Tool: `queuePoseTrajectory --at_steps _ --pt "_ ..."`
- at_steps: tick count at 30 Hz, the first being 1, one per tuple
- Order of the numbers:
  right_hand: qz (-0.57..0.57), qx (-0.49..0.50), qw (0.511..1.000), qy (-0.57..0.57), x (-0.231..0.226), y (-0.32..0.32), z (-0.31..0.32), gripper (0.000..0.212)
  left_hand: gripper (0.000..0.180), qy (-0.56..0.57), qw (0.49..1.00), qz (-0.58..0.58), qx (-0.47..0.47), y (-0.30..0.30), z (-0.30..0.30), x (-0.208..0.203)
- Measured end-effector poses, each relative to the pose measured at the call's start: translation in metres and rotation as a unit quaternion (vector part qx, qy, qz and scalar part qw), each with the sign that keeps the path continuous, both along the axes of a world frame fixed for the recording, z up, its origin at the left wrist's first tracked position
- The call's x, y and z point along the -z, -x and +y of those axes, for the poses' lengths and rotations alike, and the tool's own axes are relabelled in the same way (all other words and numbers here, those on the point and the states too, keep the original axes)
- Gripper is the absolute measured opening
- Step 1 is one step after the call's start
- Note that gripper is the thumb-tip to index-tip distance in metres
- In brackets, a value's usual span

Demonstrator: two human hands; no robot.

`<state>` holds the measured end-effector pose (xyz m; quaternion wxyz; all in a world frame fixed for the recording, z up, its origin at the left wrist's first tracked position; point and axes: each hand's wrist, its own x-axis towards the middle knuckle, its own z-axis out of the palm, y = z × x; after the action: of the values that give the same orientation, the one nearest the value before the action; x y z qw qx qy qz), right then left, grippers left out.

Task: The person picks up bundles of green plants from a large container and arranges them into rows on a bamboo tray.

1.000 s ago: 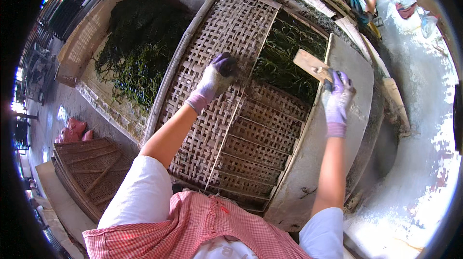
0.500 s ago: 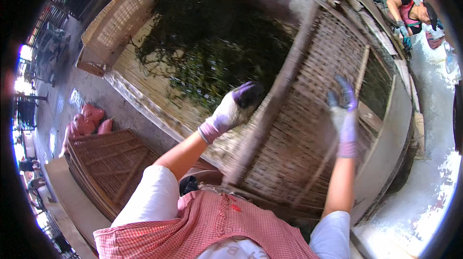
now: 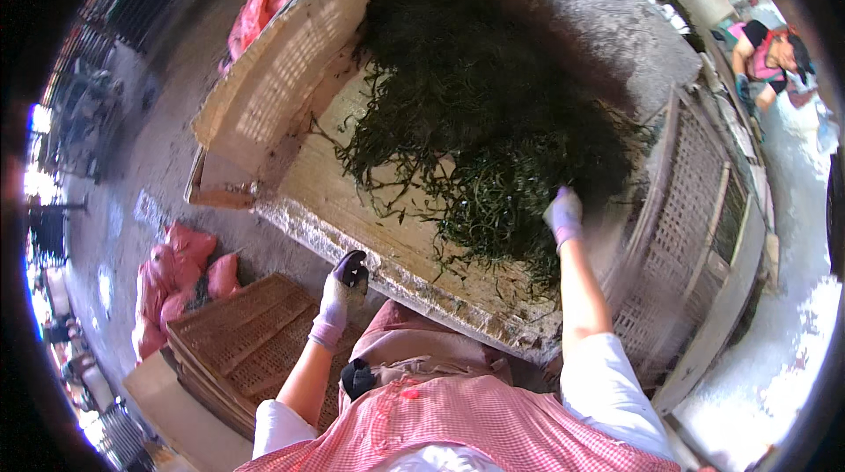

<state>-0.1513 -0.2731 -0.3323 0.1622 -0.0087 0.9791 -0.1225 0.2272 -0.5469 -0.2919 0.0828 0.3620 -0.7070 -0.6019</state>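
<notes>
A large heap of dark green strands that look like seaweed [image 3: 493, 120] lies in a shallow wooden-walled bed [image 3: 321, 164]. My right hand [image 3: 565, 215], in a white and purple glove, reaches into its near right side. Its dark fingertips are lost among the strands, so their grip cannot be made out. At the bed's front edge, my left hand [image 3: 339, 294] wears a similar glove with black on the fingers. Those fingers bend loosely, and nothing shows in them. A woven bamboo panel [image 3: 682, 182] in a wooden frame lies to the right, blurred on its near part.
Pink sacks [image 3: 180, 270] sit on the floor at left, beside stacked woven panels [image 3: 242, 331]. Another pink sack [image 3: 273, 1] lies behind the bed's left wall. A co-worker [image 3: 766, 58] bends over things at the far right. A pale board [image 3: 717, 314] edges the right side.
The woven panel has shifted right, uncovering more of the heap. My right hand has gone from over the panel into the strands, while my left hand has drawn back left to the front edge.
</notes>
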Motion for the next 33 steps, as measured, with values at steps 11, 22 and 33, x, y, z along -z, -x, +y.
queuePoseTrajectory --at_steps 11,22,33 --pt "-0.048 0.146 0.803 0.576 -0.242 -0.075 0.051 0.033 0.023 0.068 0.956 0.143 0.245 0.164 -0.002 -0.064" --pt "0.317 -0.153 0.786 0.509 -0.532 -0.051 0.137 0.025 0.035 0.439 0.602 0.619 0.251 0.258 0.115 -0.418" --pt "0.427 -0.100 0.742 0.506 -0.519 -0.007 0.223 0.028 0.055 0.024 0.843 0.398 0.360 0.192 0.150 -0.201"
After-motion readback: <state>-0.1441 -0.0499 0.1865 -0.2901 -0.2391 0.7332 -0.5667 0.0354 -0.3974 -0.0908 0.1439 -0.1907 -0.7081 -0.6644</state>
